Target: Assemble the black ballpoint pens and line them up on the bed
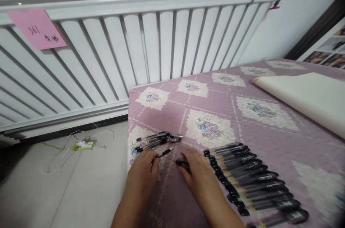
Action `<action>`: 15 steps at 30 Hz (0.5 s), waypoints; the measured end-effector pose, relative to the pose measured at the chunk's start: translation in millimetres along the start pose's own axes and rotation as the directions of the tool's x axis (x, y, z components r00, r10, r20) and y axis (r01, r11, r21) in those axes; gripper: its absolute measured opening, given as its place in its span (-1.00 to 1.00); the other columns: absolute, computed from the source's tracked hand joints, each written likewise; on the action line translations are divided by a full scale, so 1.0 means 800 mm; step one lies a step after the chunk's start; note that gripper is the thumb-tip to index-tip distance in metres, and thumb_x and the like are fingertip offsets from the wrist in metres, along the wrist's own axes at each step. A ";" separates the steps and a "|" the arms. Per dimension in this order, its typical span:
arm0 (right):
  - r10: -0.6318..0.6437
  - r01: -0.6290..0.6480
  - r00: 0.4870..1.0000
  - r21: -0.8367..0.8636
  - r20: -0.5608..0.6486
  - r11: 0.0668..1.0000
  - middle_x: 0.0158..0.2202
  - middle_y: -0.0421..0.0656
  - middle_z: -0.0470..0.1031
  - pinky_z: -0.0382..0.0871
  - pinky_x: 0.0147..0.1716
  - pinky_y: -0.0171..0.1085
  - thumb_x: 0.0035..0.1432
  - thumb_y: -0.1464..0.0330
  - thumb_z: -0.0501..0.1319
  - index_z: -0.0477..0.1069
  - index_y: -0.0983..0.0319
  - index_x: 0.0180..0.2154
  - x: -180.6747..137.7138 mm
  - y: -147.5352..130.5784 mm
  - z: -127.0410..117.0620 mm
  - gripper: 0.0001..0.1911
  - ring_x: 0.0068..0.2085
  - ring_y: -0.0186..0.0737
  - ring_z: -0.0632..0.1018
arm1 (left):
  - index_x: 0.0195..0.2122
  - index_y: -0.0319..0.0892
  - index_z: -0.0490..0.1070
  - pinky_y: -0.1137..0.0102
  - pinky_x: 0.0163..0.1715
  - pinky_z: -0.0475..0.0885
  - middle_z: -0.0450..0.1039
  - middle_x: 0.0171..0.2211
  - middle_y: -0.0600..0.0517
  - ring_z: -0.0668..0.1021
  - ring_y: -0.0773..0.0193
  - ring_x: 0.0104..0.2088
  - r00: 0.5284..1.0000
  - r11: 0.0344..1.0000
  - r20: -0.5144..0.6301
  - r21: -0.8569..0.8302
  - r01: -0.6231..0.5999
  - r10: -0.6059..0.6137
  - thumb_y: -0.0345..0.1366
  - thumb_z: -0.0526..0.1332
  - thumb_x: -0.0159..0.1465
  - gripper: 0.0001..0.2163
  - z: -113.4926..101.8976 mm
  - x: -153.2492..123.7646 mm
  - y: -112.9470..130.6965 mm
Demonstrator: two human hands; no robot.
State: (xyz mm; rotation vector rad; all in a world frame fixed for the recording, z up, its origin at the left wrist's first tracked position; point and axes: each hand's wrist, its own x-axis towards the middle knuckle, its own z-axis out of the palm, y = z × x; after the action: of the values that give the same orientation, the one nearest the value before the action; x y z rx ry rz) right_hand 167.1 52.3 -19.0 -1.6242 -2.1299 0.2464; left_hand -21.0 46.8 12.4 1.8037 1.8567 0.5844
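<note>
My left hand [144, 172] rests on the purple floral cloth [215, 105] and pinches a black pen [165, 153] whose tip points right and up. Just beyond it lies a small heap of black pens [157, 138]. My right hand [198, 174] lies beside it with fingers curled over a dark pen cap or pen [181, 163]. To the right of that hand, several capped black pens [250, 177] lie side by side in a long diagonal row.
A cream rolled sheet [307, 98] lies at the back right of the cloth. A white radiator [121, 55] with a pink note [36, 28] stands behind. On the floor at left sit a green power strip [83, 145] and white cables.
</note>
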 end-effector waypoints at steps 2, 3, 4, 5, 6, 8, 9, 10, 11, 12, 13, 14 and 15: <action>-0.003 0.005 0.999 -0.042 0.050 0.999 -0.21 -0.05 0.48 0.33 -0.22 -0.10 0.04 0.45 0.23 0.43 0.17 -0.15 0.000 0.001 0.000 -0.72 -0.16 0.01 0.46 | -0.23 -0.11 0.44 0.34 -0.13 0.32 0.44 -0.23 0.00 0.46 0.20 -0.17 1.000 1.000 0.005 -0.001 -0.003 0.003 -0.36 0.04 0.28 -0.82 0.000 -0.001 0.002; 0.006 -0.001 0.997 -0.064 0.077 0.998 -0.23 -0.04 0.48 0.34 -0.23 -0.10 0.05 0.45 0.22 0.45 0.17 -0.19 0.000 0.000 -0.001 -0.77 -0.18 0.02 0.47 | -0.23 -0.11 0.43 0.34 -0.13 0.31 0.44 -0.23 0.00 0.46 0.20 -0.17 1.000 1.000 0.007 -0.003 -0.005 0.005 -0.36 0.04 0.28 -0.82 -0.001 -0.001 0.003; 0.019 -0.011 0.995 -0.081 0.099 0.997 -0.26 -0.03 0.49 0.34 -0.24 -0.09 0.06 0.46 0.21 0.47 0.18 -0.23 0.000 -0.001 -0.002 -0.81 -0.20 0.03 0.47 | -0.24 -0.11 0.43 0.34 -0.13 0.31 0.43 -0.23 0.01 0.46 0.20 -0.18 1.000 1.000 0.006 -0.006 -0.006 0.006 -0.36 0.04 0.28 -0.82 -0.001 -0.001 0.004; 0.037 -0.027 0.993 -0.087 0.111 0.996 -0.29 -0.03 0.48 0.34 -0.24 -0.08 0.06 0.46 0.19 0.49 0.19 -0.26 0.000 -0.003 -0.005 -0.83 -0.21 0.03 0.48 | -0.24 -0.11 0.43 0.34 -0.14 0.31 0.43 -0.23 0.01 0.46 0.20 -0.18 1.000 1.000 0.005 -0.009 -0.006 0.006 -0.36 0.04 0.28 -0.82 -0.001 -0.001 0.004; 0.052 -0.044 0.992 -0.072 0.112 0.996 -0.31 -0.02 0.48 0.34 -0.24 -0.08 0.07 0.46 0.18 0.49 0.21 -0.28 0.000 -0.005 -0.007 -0.84 -0.22 0.03 0.48 | -0.24 -0.11 0.44 0.34 -0.14 0.31 0.43 -0.24 0.01 0.46 0.20 -0.18 1.000 1.000 0.007 -0.011 -0.005 0.005 -0.36 0.04 0.28 -0.82 -0.001 -0.001 0.004; 0.071 -0.073 0.994 0.030 0.081 0.997 -0.32 -0.04 0.48 0.35 -0.22 -0.10 0.10 0.45 0.15 0.48 0.22 -0.28 0.000 -0.008 -0.011 -0.84 -0.23 -0.01 0.49 | -0.24 -0.11 0.44 0.34 -0.14 0.31 0.43 -0.25 0.01 0.46 0.20 -0.18 1.000 1.000 0.009 -0.010 -0.004 0.004 -0.35 0.04 0.28 -0.82 -0.001 -0.002 0.005; 0.083 -0.088 0.995 0.109 0.049 0.990 -0.31 -0.06 0.48 0.35 -0.21 -0.11 0.12 0.43 0.13 0.47 0.21 -0.27 0.000 -0.009 -0.013 -0.84 -0.23 -0.04 0.49 | -0.24 -0.11 0.44 0.34 -0.15 0.31 0.43 -0.25 0.00 0.46 0.20 -0.18 1.000 1.000 0.011 -0.008 -0.006 0.006 -0.35 0.04 0.28 -0.82 -0.001 -0.002 0.005; 0.106 -0.106 0.994 0.195 0.011 0.975 -0.31 -0.08 0.49 0.35 -0.21 -0.14 0.13 0.40 0.13 0.45 0.20 -0.27 0.000 -0.009 -0.015 -0.85 -0.23 -0.07 0.49 | -0.25 -0.11 0.44 0.34 -0.15 0.31 0.43 -0.25 0.00 0.46 0.20 -0.18 1.000 1.000 0.014 -0.007 -0.009 0.009 -0.35 0.04 0.28 -0.81 -0.001 -0.002 0.005; 0.144 -0.131 0.989 0.279 -0.025 0.951 -0.31 -0.10 0.50 0.35 -0.21 -0.16 0.14 0.36 0.12 0.45 0.20 -0.26 -0.001 -0.008 -0.016 -0.85 -0.24 -0.10 0.49 | -0.25 -0.11 0.44 0.34 -0.15 0.31 0.43 -0.26 0.00 0.46 0.20 -0.18 1.000 1.000 0.018 -0.007 -0.011 0.011 -0.35 0.04 0.27 -0.82 -0.001 -0.002 0.006; 0.192 -0.162 0.980 0.356 -0.050 0.920 -0.32 -0.12 0.50 0.36 -0.22 -0.18 0.14 0.32 0.13 0.44 0.19 -0.26 -0.001 -0.007 -0.016 -0.84 -0.26 -0.12 0.50 | -0.25 -0.10 0.44 0.34 -0.16 0.31 0.43 -0.25 0.01 0.46 0.20 -0.19 1.000 1.000 0.023 -0.009 -0.012 0.012 -0.36 0.04 0.27 -0.82 0.000 -0.002 0.006; 0.247 -0.196 0.967 0.427 -0.066 0.883 -0.32 -0.13 0.51 0.36 -0.23 -0.20 0.13 0.28 0.14 0.43 0.18 -0.25 -0.001 -0.005 -0.016 -0.82 -0.27 -0.14 0.50 | -0.26 -0.10 0.44 0.35 -0.17 0.31 0.43 -0.25 0.01 0.46 0.21 -0.19 0.999 1.000 0.028 -0.011 -0.014 0.015 -0.36 0.04 0.27 -0.82 0.000 -0.002 0.007; 0.298 -0.227 0.952 0.491 -0.069 0.841 -0.31 -0.14 0.51 0.37 -0.24 -0.21 0.12 0.25 0.15 0.43 0.18 -0.22 -0.001 -0.002 -0.016 -0.79 -0.27 -0.15 0.50 | -0.26 -0.10 0.44 0.35 -0.17 0.32 0.43 -0.24 0.01 0.46 0.21 -0.20 0.999 1.000 0.033 -0.014 -0.017 0.018 -0.36 0.05 0.26 -0.82 0.000 -0.002 0.007; 0.341 -0.253 0.938 0.551 -0.061 0.796 -0.29 -0.14 0.52 0.37 -0.24 -0.22 0.11 0.22 0.17 0.42 0.18 -0.18 -0.001 0.000 -0.015 -0.75 -0.27 -0.16 0.51 | -0.26 -0.10 0.44 0.35 -0.17 0.32 0.43 -0.24 0.02 0.46 0.21 -0.20 0.999 1.000 0.034 -0.017 -0.020 0.021 -0.37 0.05 0.26 -0.83 0.001 -0.002 0.008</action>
State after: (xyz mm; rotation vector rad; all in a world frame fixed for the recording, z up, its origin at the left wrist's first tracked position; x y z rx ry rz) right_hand 172.4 50.2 -8.5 -1.5565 -1.4865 0.7211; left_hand -15.7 45.1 16.0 1.8126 1.8076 0.5713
